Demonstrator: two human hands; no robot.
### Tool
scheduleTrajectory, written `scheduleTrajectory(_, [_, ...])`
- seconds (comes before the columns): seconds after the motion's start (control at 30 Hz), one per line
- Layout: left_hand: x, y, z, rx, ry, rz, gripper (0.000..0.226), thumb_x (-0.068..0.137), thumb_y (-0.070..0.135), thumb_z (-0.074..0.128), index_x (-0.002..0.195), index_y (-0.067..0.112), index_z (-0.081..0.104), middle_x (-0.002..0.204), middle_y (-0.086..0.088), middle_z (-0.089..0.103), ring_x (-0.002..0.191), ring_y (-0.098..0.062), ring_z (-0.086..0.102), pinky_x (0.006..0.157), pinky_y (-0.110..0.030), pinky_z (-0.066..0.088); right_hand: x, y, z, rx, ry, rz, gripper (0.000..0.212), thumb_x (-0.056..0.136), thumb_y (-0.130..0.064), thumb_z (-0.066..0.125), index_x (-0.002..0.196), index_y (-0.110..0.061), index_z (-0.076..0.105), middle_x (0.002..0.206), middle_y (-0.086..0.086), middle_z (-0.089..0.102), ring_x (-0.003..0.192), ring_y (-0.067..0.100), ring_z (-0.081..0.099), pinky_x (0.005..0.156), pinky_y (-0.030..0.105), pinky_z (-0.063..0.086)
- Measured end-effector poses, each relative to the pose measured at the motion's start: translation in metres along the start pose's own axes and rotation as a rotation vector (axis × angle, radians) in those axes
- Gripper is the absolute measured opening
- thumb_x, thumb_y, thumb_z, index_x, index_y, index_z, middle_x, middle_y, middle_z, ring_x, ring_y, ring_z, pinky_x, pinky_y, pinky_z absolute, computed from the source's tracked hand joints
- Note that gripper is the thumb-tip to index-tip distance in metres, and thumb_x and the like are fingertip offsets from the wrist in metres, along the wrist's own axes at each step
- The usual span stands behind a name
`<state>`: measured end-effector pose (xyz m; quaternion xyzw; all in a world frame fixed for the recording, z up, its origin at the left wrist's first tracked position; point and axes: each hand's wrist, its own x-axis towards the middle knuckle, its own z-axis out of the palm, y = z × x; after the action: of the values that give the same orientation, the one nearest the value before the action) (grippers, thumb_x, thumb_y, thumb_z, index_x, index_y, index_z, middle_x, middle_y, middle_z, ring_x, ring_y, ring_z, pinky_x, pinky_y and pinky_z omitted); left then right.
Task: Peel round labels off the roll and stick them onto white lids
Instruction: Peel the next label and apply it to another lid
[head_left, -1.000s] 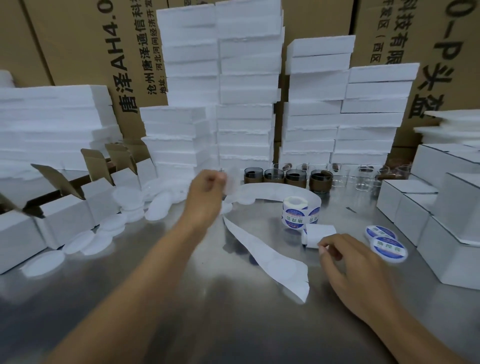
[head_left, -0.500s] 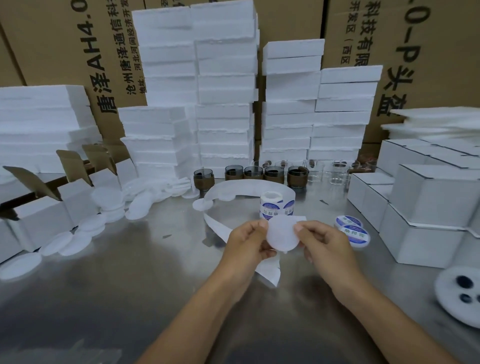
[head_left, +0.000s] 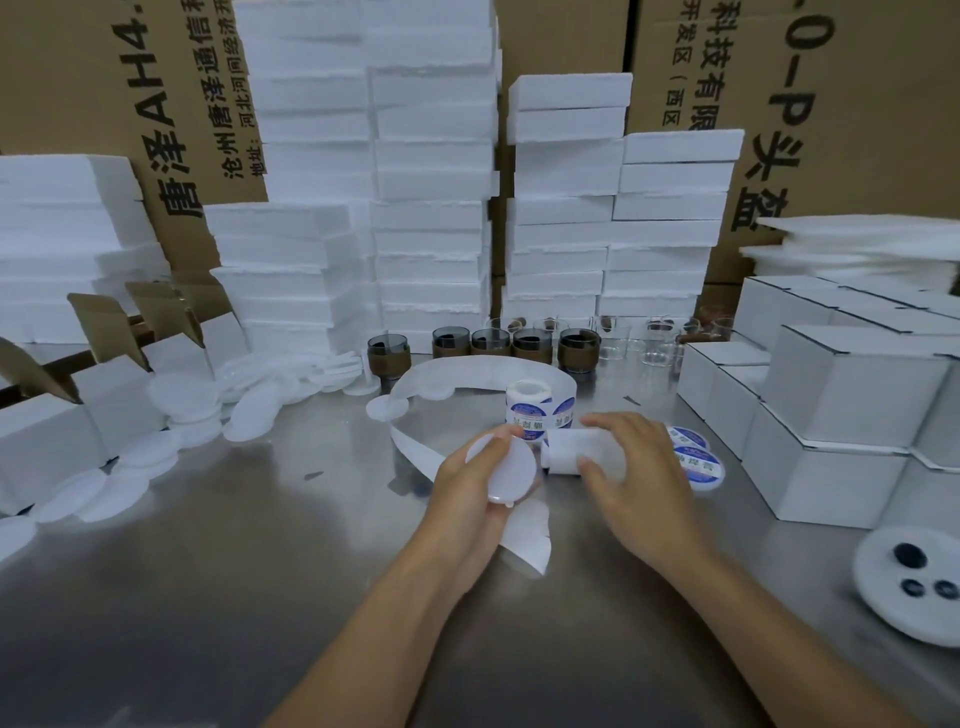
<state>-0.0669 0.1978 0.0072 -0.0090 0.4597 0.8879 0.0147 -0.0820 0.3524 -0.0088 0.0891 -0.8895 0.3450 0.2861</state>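
Observation:
My left hand (head_left: 462, 506) grips a plain white lid (head_left: 503, 470) over the middle of the steel table (head_left: 208, 571). Just right of it, my right hand (head_left: 641, 470) closes thumb and fingers around the curled end of the label strip (head_left: 563, 457). The label roll (head_left: 535, 410) with blue round labels stands upright behind both hands. Its empty backing paper (head_left: 467, 370) loops to the back and trails under my left wrist. Two labelled lids (head_left: 696, 457) lie right of my right hand. Several bare lids (head_left: 182, 415) are heaped at the left.
White cartons (head_left: 831, 415) are stacked at the right, open cartons (head_left: 104, 395) at the left. Foam slabs (head_left: 431, 208) tower behind a row of dark glass cups (head_left: 519, 345). A white disc with black holes (head_left: 909, 582) lies near the right edge.
My left hand fetched a lid from the left pile to the centre. Both hands held it briefly, then my right hand let go and moved right onto the strip's curled end.

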Motion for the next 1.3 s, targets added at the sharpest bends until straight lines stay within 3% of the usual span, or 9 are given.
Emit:
scheduleTrajectory(0.1, [0.000, 0.000, 0.001, -0.041, -0.004, -0.012, 0.016, 0.095, 0.005, 0.048, 0.092, 0.001, 0.062, 0.084, -0.015, 0.067, 0.076, -0.023, 0.064, 0.069, -0.029, 0.057, 0.011, 0.008, 0.005, -0.184, -0.146, -0.016, 0.052, 0.078, -0.031, 0.070, 0.127, -0.027, 0.051, 0.126, -0.007, 0.053, 0.119, 0.013, 0.042, 0.100, 0.032, 0.034])
scheduleTrajectory(0.23, [0.000, 0.001, 0.002, -0.054, -0.013, -0.002, 0.018, 0.096, 0.005, 0.044, 0.092, 0.000, 0.060, 0.094, -0.020, 0.068, 0.088, -0.028, 0.067, 0.089, -0.036, 0.051, 0.016, 0.012, 0.007, -0.281, -0.138, 0.023, 0.035, 0.078, -0.033, 0.070, 0.111, -0.027, 0.063, 0.109, -0.003, 0.066, 0.103, 0.018, 0.053, 0.093, 0.039, 0.041])
scheduleTrajectory(0.33, [0.001, 0.002, 0.001, -0.079, -0.012, 0.024, 0.019, 0.097, 0.002, 0.043, 0.092, 0.002, 0.061, 0.086, -0.013, 0.073, 0.083, -0.024, 0.070, 0.082, -0.031, 0.055, 0.015, 0.010, 0.004, -0.121, -0.016, 0.060, 0.023, 0.077, -0.024, 0.072, 0.100, -0.023, 0.068, 0.094, -0.003, 0.067, 0.088, 0.017, 0.055, 0.080, 0.034, 0.045])
scheduleTrajectory(0.5, [-0.001, 0.002, 0.000, 0.044, 0.066, 0.065, 0.016, 0.096, 0.002, 0.047, 0.092, 0.011, 0.061, 0.068, -0.002, 0.066, 0.063, -0.014, 0.064, 0.061, -0.023, 0.057, 0.011, -0.002, -0.008, 0.370, 0.027, 0.176, 0.013, 0.086, -0.023, 0.063, 0.079, -0.034, 0.064, 0.070, -0.020, 0.065, 0.071, -0.004, 0.058, 0.057, 0.002, 0.038])
scheduleTrajectory(0.6, [-0.001, -0.001, 0.000, 0.247, 0.077, 0.093, 0.007, 0.087, 0.022, 0.064, 0.094, 0.021, 0.064, 0.074, 0.006, 0.073, 0.069, -0.011, 0.069, 0.064, -0.023, 0.057, 0.006, -0.012, -0.014, 0.518, -0.016, 0.198, 0.020, 0.090, -0.025, 0.057, 0.073, -0.032, 0.064, 0.064, -0.025, 0.064, 0.061, -0.010, 0.055, 0.053, 0.003, 0.038])
scheduleTrajectory(0.73, [-0.008, -0.001, 0.003, 0.410, 0.012, 0.171, 0.040, 0.053, 0.049, 0.077, 0.088, 0.034, 0.067, 0.103, -0.007, 0.068, 0.092, -0.021, 0.069, 0.082, -0.035, 0.057, -0.001, -0.019, -0.015, 0.627, -0.008, 0.222, 0.015, 0.090, -0.024, 0.059, 0.078, -0.025, 0.067, 0.073, -0.013, 0.070, 0.066, 0.000, 0.061, 0.060, 0.015, 0.047])
scheduleTrajectory(0.87, [-0.008, -0.001, 0.005, 0.576, 0.021, 0.192, 0.048, 0.045, 0.061, 0.076, 0.088, 0.043, 0.065, 0.104, 0.007, 0.062, 0.100, -0.015, 0.062, 0.089, -0.037, 0.053, -0.003, -0.024, -0.017, 0.674, 0.010, 0.256, 0.013, 0.088, -0.019, 0.062, 0.077, -0.025, 0.066, 0.067, -0.014, 0.068, 0.063, 0.000, 0.060, 0.060, 0.015, 0.049])
scheduleTrajectory(1.03, [-0.005, -0.005, 0.003, 0.600, 0.012, 0.161, 0.015, 0.080, 0.029, 0.070, 0.091, 0.038, 0.066, 0.104, 0.010, 0.063, 0.094, -0.011, 0.062, 0.071, -0.020, 0.051, 0.001, -0.033, -0.027, 0.886, 0.000, 0.301, 0.008, 0.089, -0.013, 0.059, 0.087, -0.019, 0.065, 0.083, 0.001, 0.069, 0.081, 0.014, 0.067, 0.064, 0.021, 0.054])
scheduleTrajectory(1.3, [0.004, -0.007, -0.002, 0.567, 0.132, 0.158, 0.017, 0.083, 0.013, 0.064, 0.090, 0.029, 0.065, 0.093, 0.003, 0.064, 0.071, -0.010, 0.056, 0.061, -0.019, 0.043, 0.013, -0.032, -0.050, 1.118, 0.157, 0.405, 0.008, 0.092, -0.014, 0.054, 0.089, -0.016, 0.061, 0.078, 0.000, 0.062, 0.073, 0.011, 0.064, 0.066, 0.028, 0.057])
